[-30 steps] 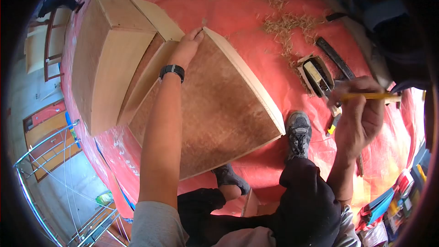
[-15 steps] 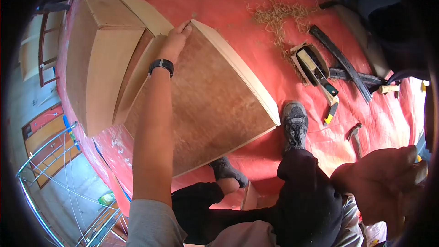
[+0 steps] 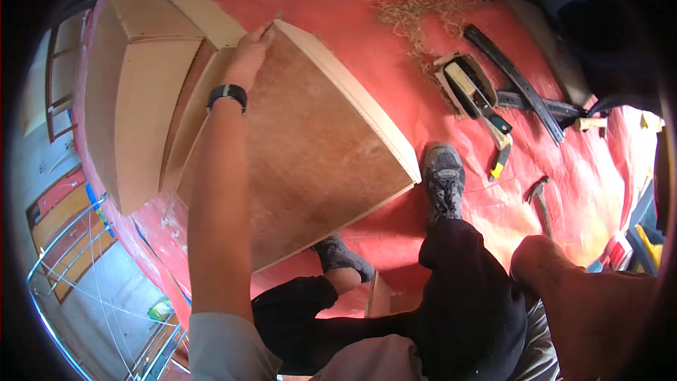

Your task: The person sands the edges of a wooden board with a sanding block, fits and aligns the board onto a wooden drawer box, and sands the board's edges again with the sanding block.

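Observation:
A wooden drawer (image 3: 317, 148) stands tilted before me, its brown flat panel facing up and a pale side board along its right edge. My left hand (image 3: 248, 60), with a dark watch at the wrist, is closed on the drawer's upper corner; the fingertips are partly hidden. Against its left side stand more pale wooden box pieces (image 3: 155, 106). At the lower right, my right hand (image 3: 546, 268) is low beside my dark trouser leg. Its fingers cannot be made out, nor whether it holds anything.
Red sheeting (image 3: 338, 0) covers the floor. On the right lie a hammer (image 3: 541, 201), a yellow-tipped cutter (image 3: 498, 168), black metal slide rails (image 3: 518, 85) and an open box with tools (image 3: 462, 85). Wood shavings (image 3: 416, 10) lie beyond. My shoe (image 3: 444, 176) is beside the drawer's corner.
The whole view has shifted, so the drawer and tools sit slightly further left and up. My left hand keeps its hold on the corner. The right hand has moved and its fingers show less.

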A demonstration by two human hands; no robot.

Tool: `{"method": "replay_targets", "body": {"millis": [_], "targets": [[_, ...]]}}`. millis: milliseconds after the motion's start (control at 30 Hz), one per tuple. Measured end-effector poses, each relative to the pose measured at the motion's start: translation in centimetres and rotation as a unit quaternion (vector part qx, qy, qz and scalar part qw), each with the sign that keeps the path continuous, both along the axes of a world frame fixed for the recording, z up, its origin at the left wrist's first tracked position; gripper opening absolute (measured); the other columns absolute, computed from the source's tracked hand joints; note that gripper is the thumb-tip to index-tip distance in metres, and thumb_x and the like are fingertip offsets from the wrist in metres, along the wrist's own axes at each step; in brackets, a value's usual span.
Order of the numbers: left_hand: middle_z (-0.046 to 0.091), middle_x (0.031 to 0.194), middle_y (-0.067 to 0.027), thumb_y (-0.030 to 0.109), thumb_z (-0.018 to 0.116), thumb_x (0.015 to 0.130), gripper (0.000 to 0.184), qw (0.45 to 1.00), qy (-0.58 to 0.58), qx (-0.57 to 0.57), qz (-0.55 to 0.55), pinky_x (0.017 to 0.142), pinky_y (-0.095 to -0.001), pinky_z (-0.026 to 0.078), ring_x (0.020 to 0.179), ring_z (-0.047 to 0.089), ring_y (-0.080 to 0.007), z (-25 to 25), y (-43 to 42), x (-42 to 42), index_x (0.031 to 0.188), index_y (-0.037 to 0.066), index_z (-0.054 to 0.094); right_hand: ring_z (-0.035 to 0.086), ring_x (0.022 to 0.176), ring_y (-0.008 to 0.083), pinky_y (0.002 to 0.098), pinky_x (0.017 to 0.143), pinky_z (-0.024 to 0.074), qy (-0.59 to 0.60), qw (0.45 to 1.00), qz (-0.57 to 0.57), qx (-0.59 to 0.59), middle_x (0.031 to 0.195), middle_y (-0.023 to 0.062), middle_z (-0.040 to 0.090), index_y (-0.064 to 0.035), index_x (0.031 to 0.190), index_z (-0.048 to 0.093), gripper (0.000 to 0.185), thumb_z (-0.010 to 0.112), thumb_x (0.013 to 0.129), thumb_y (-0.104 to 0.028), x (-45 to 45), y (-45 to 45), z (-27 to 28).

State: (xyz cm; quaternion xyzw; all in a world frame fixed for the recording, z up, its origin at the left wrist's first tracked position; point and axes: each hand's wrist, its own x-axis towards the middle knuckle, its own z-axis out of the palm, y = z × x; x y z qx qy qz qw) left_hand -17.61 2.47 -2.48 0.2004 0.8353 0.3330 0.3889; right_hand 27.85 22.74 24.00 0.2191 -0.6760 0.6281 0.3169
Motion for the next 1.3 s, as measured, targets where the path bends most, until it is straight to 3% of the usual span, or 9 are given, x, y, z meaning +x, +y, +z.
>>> {"method": "replay_targets", "body": {"millis": [167, 267, 400, 700, 800, 933, 1100, 1133, 1300], "targets": [[0.062, 0.148, -0.0106, 0.03, 0.057, 0.111, 0.048, 0.997, -0.019, 0.074, 0.016, 0.116, -0.0352, 0.04, 0.138, 0.054, -0.0216, -1.6, -0.4, -1.0, 0.152, 0.007, 0.058, 0.06, 0.1, 0.0242, 0.0371, 0.088, 0.0484, -0.133, 0.961, -0.239, -0.031, 0.101, 0.0087, 0.067, -0.0088, 0.121, 0.073, 0.026, 0.074, 0.095, -0.014, -0.2, -4.0, -6.7], [0.065, 0.142, -0.0163, 0.036, 0.067, 0.103, 0.053, 0.985, 0.086, 0.144, 0.032, 0.114, -0.0401, 0.043, 0.135, 0.057, -0.0284, -1.9, -0.6, 1.3, 0.147, 0.006, 0.062, 0.062, 0.103, 0.0293, 0.0397, 0.091, 0.0498, -0.293, 0.898, -0.32, -0.074, 0.105, 0.0131, 0.067, -0.0054, 0.123, 0.071, 0.029, 0.073, 0.095, -0.014, -2.7, -7.2, -13.5], [0.067, 0.137, -0.0282, 0.037, 0.08, 0.089, 0.064, 0.912, 0.407, 0.04, -0.045, 0.111, -0.0477, 0.047, 0.132, 0.061, -0.0402, -1.0, -0.4, 5.3, 0.136, -0.004, 0.067, 0.064, 0.107, 0.036, 0.0432, 0.095, 0.0518, -0.462, 0.847, -0.26, -0.04, 0.111, 0.0188, 0.066, -0.0008, 0.126, 0.068, 0.033, 0.072, 0.096, -0.013, -5.8, -11.7, -22.0], [0.073, 0.116, -0.027, 0.031, 0.078, 0.083, 0.056, 0.922, 0.381, -0.055, -0.044, 0.098, -0.0487, 0.053, 0.113, 0.069, -0.0411, 1.6, 2.1, 5.3, 0.124, -0.005, 0.069, 0.058, 0.12, 0.0408, 0.0463, 0.102, 0.0514, -0.499, 0.841, -0.199, 0.057, 0.132, 0.0211, 0.056, -0.0019, 0.149, 0.056, 0.057, 0.072, 0.094, -0.013, -5.5, -16.5, -25.0], [0.073, 0.116, -0.0253, 0.032, 0.079, 0.083, 0.053, 0.924, 0.374, -0.067, -0.044, 0.096, -0.0474, 0.053, 0.11, 0.069, -0.0391, 3.4, 1.9, 5.2, 0.12, -0.005, 0.068, 0.059, 0.118, 0.0403, 0.0466, 0.1, 0.0507, -0.475, 0.845, -0.222, 0.107, 0.127, 0.0216, 0.058, 0.0007, 0.14, 0.06, 0.051, 0.074, 0.093, -0.015, -5.8, -16.5, -24.5], [0.072, 0.121, -0.0235, 0.038, 0.076, 0.089, 0.054, 0.942, 0.332, 0.002, -0.052, 0.098, -0.046, 0.051, 0.114, 0.068, -0.0377, 5.8, 0.6, 3.6, 0.123, -0.004, 0.067, 0.067, 0.095, 0.0439, 0.0514, 0.085, 0.0513, -0.566, 0.807, -0.115, -0.123, 0.095, 0.0247, 0.066, 0.0028, 0.112, 0.061, 0.031, 0.065, 0.105, -0.027, -8.2, -15.8, -21.4], [0.073, 0.121, -0.024, 0.053, 0.06, 0.101, 0.062, 0.962, 0.266, 0.039, -0.049, 0.099, -0.0474, 0.049, 0.114, 0.066, -0.0423, 5.1, -3.8, -1.4, 0.124, -0.003, 0.068, 0.062, 0.075, 0.0397, 0.0474, 0.075, 0.0499, -0.548, 0.816, -0.168, -0.08, 0.078, 0.0259, 0.057, 0.0008, 0.112, 0.061, 0.035, 0.052, 0.112, -0.033, -8.1, -18.3, -22.9], [0.073, 0.125, -0.0223, 0.058, 0.051, 0.106, 0.068, 0.961, 0.261, -0.068, -0.067, 0.101, -0.0466, 0.048, 0.115, 0.067, -0.04, 6.4, -4.8, -1.5, 0.126, -0.005, 0.067, 0.06, 0.074, 0.039, 0.0473, 0.074, 0.0495, -0.558, 0.81, -0.16, -0.085, 0.077, 0.0253, 0.057, 0.0007, 0.112, 0.061, 0.036, 0.052, 0.113, -0.034, -8.0, -18.1, -23.0], [0.072, 0.111, -0.0231, 0.047, 0.054, 0.108, 0.055, 0.977, 0.187, -0.06, -0.077, 0.094, -0.044, 0.048, 0.104, 0.067, -0.0345, 4.2, -11.8, -2.7, 0.118, -0.005, 0.067, 0.057, 0.071, 0.0303, 0.0446, 0.069, 0.048, -0.536, 0.821, -0.162, -0.11, 0.075, 0.0215, 0.053, 0.0007, 0.107, 0.062, 0.035, 0.054, 0.113, -0.033, -7.1, -18.2, -24.8]]}}
